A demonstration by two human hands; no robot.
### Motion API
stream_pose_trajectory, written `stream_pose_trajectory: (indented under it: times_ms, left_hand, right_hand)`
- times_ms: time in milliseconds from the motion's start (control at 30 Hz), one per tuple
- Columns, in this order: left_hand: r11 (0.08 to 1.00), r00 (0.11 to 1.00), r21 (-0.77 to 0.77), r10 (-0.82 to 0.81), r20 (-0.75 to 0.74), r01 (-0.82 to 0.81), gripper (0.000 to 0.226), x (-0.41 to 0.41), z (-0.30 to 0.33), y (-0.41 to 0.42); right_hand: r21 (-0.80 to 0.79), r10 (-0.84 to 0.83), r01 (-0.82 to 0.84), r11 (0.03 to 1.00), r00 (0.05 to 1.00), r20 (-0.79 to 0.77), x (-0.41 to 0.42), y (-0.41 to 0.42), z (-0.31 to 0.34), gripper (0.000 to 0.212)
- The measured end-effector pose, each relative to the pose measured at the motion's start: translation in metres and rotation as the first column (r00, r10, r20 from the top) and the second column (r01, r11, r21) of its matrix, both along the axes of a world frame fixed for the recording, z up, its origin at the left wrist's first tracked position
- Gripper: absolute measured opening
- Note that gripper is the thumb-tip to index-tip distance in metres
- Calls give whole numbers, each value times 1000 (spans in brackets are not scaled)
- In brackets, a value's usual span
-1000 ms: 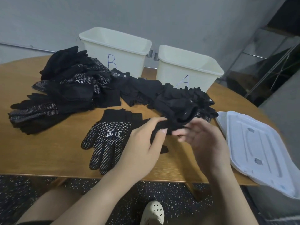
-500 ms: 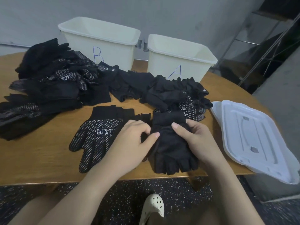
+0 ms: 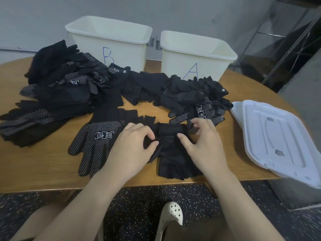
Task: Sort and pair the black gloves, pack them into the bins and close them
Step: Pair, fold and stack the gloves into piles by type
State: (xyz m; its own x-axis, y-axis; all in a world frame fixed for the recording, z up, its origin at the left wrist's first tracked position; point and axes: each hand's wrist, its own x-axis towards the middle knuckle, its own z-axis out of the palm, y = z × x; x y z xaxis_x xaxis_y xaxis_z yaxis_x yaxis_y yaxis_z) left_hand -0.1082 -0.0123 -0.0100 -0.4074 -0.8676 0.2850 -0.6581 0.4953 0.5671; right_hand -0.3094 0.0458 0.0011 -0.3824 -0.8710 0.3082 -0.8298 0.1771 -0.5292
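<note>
Pairing is under way — the left hand (image 3: 132, 145) and right hand (image 3: 203, 145) both pinch a fingerless glove (image 3: 172, 153) at the worktop's (image 3: 43, 171) near edge, beside a dotted glove (image 3: 97, 141). Next it likely wants its mate, then bin A (image 3: 196, 56) — both bins stand at the far edge.

Lighting is soft, even and moderately dim, apparently from overhead. Shadows on the table (image 3: 43, 167) are faint. Wide-angle distortion bends the frame edges. Black gloves (image 3: 73, 91) lose detail; the picture is slightly soft.
</note>
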Motion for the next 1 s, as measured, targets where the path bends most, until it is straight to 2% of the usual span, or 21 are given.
stream_pose_trajectory:
  times_ms: [67,100,167,200,367,700,867,1000]
  left_hand:
    - [999,1000,-45,-8,17,8,10,1,-1,2]
    - [998,1000,-66,-10,26,11,11,1,-1,3]
    - [996,999,-91,-13,39,17,11,0,-1,4]
    - [995,999,-95,-14,41,18,11,1,-1,4]
    - [995,999,-97,-10,32,13,9,1,0,4]
    - [999,999,-50,20,-26,-22,9,12,4,9]
    - [997,999,-66,-40,21,41,35,36,10,24]
    - [1000,1000,-5,27,3,-27,66,66,12,27]
  right_hand:
    - [-63,160,-167,984,982,-100,7,5,2,45]
    - [-47,261,-270,962,955,-138,13,7,1,42]
    - [73,422,-415,907,894,-151,26,10,-4,43]
    - [144,456,-437,888,879,-139,31,10,-8,47]
    - [339,428,-341,877,874,-229,37,4,-20,59]
    - [437,381,-239,867,883,-273,30,-1,-19,68]
    - [424,361,-233,875,898,-251,29,-1,-18,70]
    - [348,348,-274,897,922,-171,24,4,-13,66]
